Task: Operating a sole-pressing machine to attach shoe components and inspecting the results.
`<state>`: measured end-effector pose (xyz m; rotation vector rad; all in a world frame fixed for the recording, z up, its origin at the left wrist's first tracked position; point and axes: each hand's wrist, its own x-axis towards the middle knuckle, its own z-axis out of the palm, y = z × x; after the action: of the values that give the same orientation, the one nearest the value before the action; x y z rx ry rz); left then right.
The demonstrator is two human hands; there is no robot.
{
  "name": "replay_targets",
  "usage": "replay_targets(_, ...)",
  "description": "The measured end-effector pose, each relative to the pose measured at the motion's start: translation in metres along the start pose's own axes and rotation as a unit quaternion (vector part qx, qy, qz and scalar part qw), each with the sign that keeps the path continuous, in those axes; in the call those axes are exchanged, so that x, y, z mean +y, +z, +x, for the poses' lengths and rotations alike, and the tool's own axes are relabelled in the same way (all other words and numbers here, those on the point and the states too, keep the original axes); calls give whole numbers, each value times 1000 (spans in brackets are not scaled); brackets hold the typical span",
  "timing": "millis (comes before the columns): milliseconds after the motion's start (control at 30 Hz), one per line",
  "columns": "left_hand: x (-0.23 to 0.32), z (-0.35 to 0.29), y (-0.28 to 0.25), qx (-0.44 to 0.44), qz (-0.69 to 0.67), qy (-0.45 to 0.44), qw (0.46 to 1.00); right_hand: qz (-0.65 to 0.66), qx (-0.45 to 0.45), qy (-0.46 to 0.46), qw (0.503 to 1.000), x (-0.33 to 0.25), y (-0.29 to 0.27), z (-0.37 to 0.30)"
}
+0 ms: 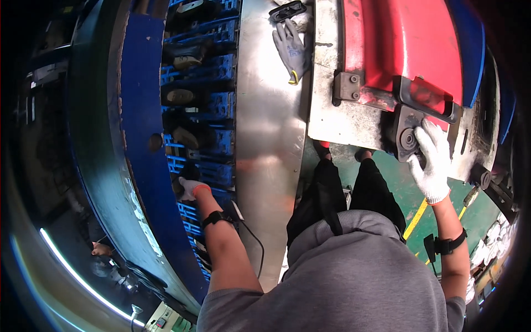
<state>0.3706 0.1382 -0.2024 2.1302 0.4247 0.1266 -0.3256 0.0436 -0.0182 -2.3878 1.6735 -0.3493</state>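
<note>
My left hand (191,189), in a white glove with an orange cuff, reaches into the blue slatted rack on the left. Its fingers close around a dark shoe (178,187), partly hidden in shadow. My right hand (434,160), also in a white glove, grips the edge of a dark plate with a round ringed boss (408,139). That plate sits at the near end of the red machine (409,44), just below a dark bracket (426,97). Fingers lie along its right side, with the thumb at its lower edge.
More dark shoes (181,97) line the blue rack (221,105). A bare metal ledge (271,138) runs beside it, with a grey glove (290,51) and a black item (287,11) at its far end. White cloths (495,243) are heaped at right; another person (102,249) appears lower left.
</note>
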Motion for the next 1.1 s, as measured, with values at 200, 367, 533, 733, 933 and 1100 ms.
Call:
replay_targets(200,-2,67,-2,-228,-169,-281,917,-4,-13,-12,1000,7,0,-5)
replay_targets(367,0,58,30,-266,-155,-346,886,-39,-31,2,999,5,-3,-7)
replay_targets(533,-16,88,3,-349,-187,-311,864,-39,-25,8,999,-4,-3,-3)
replay_targets(733,-26,-1,-39,-360,-103,-321,870,-7,2,27,1000,-14,-8,0)
replay_targets(933,22,-136,-111,-398,-282,-453,746,53,13,30,998,-6,-6,-5)
replay_targets(1100,66,-223,-159,-575,-241,-472,623,88,41,13,995,0,-11,-11)
